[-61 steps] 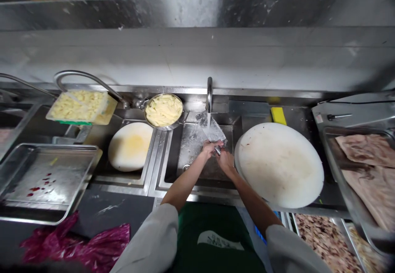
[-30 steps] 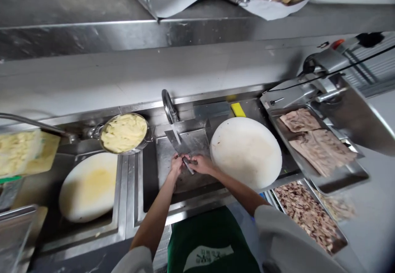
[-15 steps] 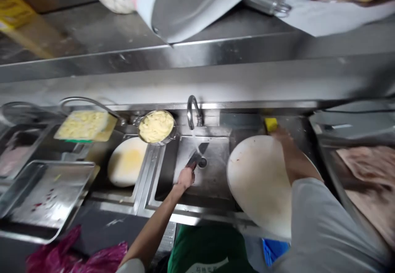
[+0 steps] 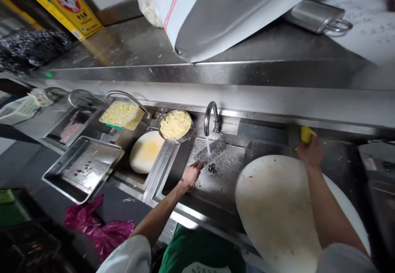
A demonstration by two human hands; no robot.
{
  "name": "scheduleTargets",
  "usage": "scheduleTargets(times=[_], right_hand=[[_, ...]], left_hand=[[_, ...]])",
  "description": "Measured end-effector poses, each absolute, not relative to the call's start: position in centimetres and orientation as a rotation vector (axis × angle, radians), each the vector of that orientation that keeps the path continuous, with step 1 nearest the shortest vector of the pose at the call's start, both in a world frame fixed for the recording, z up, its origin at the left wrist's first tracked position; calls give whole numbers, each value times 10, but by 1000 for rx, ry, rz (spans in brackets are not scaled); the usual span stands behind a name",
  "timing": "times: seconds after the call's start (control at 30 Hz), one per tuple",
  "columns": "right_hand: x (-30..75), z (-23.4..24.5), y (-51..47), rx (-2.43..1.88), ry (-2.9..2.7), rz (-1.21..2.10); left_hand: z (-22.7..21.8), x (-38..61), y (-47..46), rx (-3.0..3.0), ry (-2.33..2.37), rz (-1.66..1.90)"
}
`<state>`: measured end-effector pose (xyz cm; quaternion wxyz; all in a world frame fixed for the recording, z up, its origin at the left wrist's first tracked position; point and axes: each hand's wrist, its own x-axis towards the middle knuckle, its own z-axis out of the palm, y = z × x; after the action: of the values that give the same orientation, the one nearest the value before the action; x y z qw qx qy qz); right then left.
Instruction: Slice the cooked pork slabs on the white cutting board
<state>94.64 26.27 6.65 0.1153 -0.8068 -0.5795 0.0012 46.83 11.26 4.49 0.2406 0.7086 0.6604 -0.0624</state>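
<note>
Cleaver (image 4: 216,149) is held in the sink (image 4: 226,184), its blade under the running tap (image 4: 210,119), with the left hand (image 4: 191,175) closed round the handle. The right hand (image 4: 310,153) is closed on the yellow sponge (image 4: 306,133) at the back ledge, beyond the white board (image 4: 277,211) propped over the sink's right side. Rinsing appears under way. Scrubbing is judged not yet begun, since sponge and blade are well apart. Red specks are seen on the board, so it looks unwashed.
</note>
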Motion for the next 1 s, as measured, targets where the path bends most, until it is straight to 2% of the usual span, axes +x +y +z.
scheduleTargets(times=[0.07,0.3,0.43,0.7,0.83,1.0], right_hand=[[907,73,240,-2316,-1722,135],[698,79,165,-1963,-2396,763],[651,65,148,-1668,-2554,969],[716,54,221,-2052,-2315,1063],[712,54,223,-1910,-2275,1037],[655,50,174,-1544,-2408,949]], left_hand=[[45,468,116,1936,1791,-112],[55,491,130,1810,1759,167],[58,484,121,1758,1749,174],[54,433,74,1537,1777,359],[43,442,75,1147,1746,655],[43,469,102,837,1535,872]])
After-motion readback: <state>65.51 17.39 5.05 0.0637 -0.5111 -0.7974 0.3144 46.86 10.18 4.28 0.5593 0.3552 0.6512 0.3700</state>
